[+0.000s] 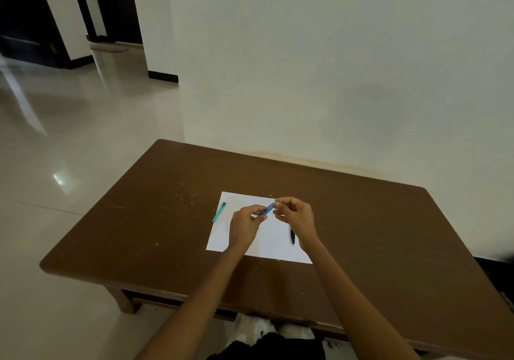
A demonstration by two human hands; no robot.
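Observation:
A short blue pen-like piece is held above a white sheet of paper on a brown table. My left hand pinches its lower end, and my right hand pinches its upper end with curled fingers. A teal cap or pen part lies at the paper's left edge. A dark pen part lies on the paper, partly hidden by my right wrist.
Small crumbs and specks are scattered on the table left of the paper. A pale wall stands right behind the table's far edge. Shiny tiled floor stretches to the left. My lap shows below the table's near edge.

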